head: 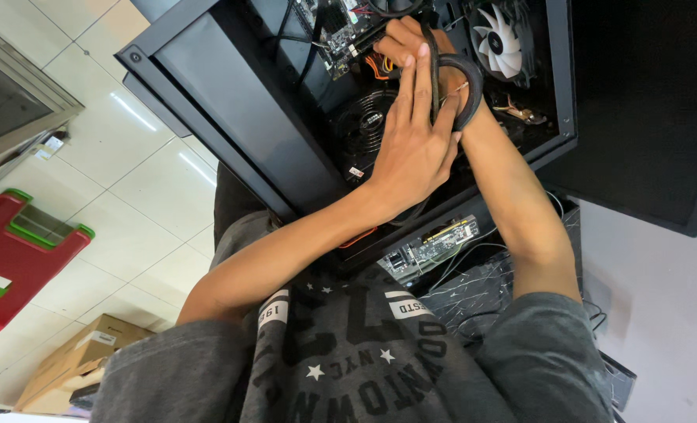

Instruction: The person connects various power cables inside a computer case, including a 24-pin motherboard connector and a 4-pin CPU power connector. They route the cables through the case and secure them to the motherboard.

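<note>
Head view: inside the open black metal computer case (231, 94), both hands are together, left hand (415, 149) pressing and right hand (411, 47) gripping the thick black looped cable (467, 82); white round fan (499, 43) at 2 o'clock.

A black computer case (231, 102) is seen at the top centre, with a white fan (499, 43) at the upper right. Black cable (466, 86) and orange wires (376, 66) are shown. A red and green stool (19, 251) is seen left; the floor tiles (144, 188) are white.
</note>
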